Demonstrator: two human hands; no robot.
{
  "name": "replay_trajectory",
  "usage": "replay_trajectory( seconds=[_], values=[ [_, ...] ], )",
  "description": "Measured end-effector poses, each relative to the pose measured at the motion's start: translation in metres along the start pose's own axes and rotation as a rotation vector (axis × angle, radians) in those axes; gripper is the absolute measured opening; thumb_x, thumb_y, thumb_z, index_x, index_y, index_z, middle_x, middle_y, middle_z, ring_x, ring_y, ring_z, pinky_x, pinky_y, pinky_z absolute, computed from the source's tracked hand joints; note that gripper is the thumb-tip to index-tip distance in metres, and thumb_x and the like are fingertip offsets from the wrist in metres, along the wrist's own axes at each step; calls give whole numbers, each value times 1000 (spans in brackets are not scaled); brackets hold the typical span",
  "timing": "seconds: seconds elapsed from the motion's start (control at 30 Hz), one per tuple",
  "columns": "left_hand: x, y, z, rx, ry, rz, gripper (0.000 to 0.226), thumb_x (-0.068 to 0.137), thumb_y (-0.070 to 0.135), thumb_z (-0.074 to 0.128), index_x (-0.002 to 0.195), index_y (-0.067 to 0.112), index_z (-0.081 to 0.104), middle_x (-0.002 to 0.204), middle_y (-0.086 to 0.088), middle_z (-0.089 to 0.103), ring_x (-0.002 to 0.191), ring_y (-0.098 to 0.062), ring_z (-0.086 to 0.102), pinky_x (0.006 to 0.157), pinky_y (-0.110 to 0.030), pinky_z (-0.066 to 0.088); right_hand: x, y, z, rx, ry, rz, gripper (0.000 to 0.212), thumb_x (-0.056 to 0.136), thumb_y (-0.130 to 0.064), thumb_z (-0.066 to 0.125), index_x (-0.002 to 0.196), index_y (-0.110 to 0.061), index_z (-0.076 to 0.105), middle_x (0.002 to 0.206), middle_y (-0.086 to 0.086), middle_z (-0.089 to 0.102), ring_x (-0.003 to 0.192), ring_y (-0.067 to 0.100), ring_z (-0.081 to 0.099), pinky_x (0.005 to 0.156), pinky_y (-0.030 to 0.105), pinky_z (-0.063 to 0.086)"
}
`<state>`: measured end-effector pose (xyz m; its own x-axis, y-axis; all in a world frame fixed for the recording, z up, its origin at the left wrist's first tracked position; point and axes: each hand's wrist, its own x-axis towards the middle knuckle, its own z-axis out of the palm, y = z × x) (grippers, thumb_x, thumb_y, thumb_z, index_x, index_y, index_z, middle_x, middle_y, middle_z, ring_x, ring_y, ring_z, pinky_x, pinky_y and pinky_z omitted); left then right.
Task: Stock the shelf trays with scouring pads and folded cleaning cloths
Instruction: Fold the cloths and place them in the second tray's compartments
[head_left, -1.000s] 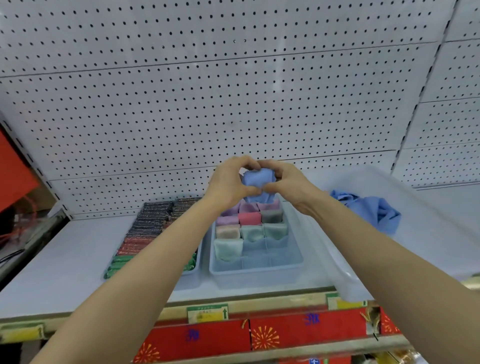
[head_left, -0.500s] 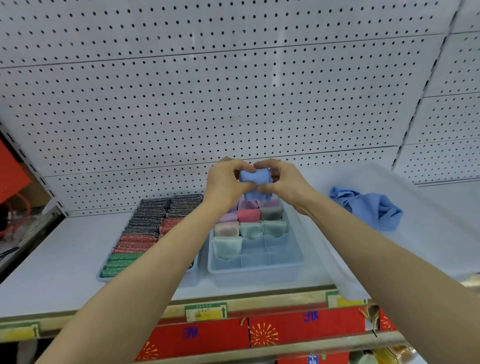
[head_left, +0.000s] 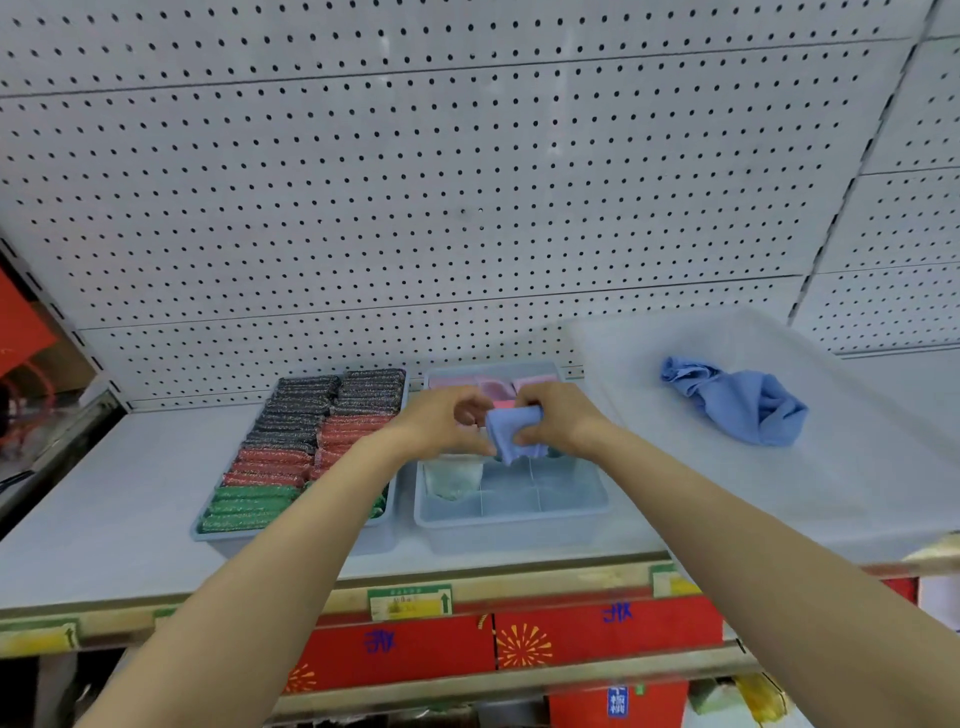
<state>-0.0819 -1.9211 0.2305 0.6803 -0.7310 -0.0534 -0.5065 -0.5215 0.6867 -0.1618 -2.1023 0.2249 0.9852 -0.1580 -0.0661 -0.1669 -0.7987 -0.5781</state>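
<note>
White pegboard (head_left: 467, 182) is seen behind the shelf (head_left: 104, 499). At centre frame, a folded blue cloth (head_left: 511, 431) is pinched between left hand (head_left: 441, 423) and right hand (head_left: 563, 421) above the divided tray (head_left: 511, 519).

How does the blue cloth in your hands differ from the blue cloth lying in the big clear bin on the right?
The held blue cloth is folded into a compact bundle; the loose blue cloth is crumpled and spread out. The held one is pinched between the left hand and right hand above the divided tray; the loose one lies untouched in the clear bin. The loose one looks bulkier. Both share the same light blue.
</note>
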Motion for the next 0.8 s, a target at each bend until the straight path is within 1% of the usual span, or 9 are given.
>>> replay_trajectory(
  seconds=[0.07,0.17,0.23,0.3,0.37,0.47,0.57,0.7,0.8],
  values=[
    [-2,-17,9,132,-47,-28,50,66,27,88,110,24,64,104,10,67,96,-8,63,84,-19,49,3,5,17,-16,-5,-5,26,68,-9,71,71,-22,50,75,0,56,68,19,53,54,26,39],
    [1,-32,21,186,-75,-29,53,63,32,88,110,22,65,105,10,68,96,-7,64,85,-23,51,5,7,38,-24,-15,4,21,66,-6,66,74,-21,54,76,1,58,73,22,55,62,31,44],
    [3,-35,29,171,-78,-31,54,61,37,88,107,25,64,103,13,67,94,-5,63,85,-24,51,5,9,48,-46,-10,21,18,64,-10,69,73,-20,56,70,1,57,67,22,53,60,32,43],
    [6,-36,35,229,-40,-33,52,61,45,85,104,27,64,101,12,67,93,-8,62,83,-30,52,6,13,56,-26,-2,41,19,61,-15,75,72,-16,59,67,3,57,64,23,51,56,33,40],
    [10,-34,41,360,-1,-33,44,68,45,81,104,26,65,101,8,67,92,-14,61,78,-34,52,8,15,61,-36,16,47,23,60,-19,78,77,-14,62,75,5,63,70,25,57,59,33,43],
    [17,-32,50,541,35,-14,34,74,43,73,104,27,69,99,2,68,93,-22,63,70,-32,50,9,13,64,-169,17,-10,29,65,-26,75,91,-17,66,90,6,69,84,25,62,69,32,44],
    [22,-34,58,681,45,31,36,72,48,69,101,27,70,96,-1,69,91,-26,64,67,-33,50,9,10,67,-341,3,-88,25,68,-31,68,90,-18,67,89,4,70,86,25,62,72,31,35],
    [25,-39,63,696,48,48,42,66,55,71,97,26,69,98,2,67,91,-23,64,67,-31,49,8,11,67,-390,-20,-117,22,67,-32,63,85,-19,65,90,6,70,88,28,63,77,33,41],
    [24,-36,58,629,-9,47,49,64,66,70,99,32,68,95,9,68,88,-18,64,64,-27,44,4,6,59,-401,-14,-124,24,79,-35,60,94,-17,66,97,10,69,92,30,63,78,35,42]
  ],
)
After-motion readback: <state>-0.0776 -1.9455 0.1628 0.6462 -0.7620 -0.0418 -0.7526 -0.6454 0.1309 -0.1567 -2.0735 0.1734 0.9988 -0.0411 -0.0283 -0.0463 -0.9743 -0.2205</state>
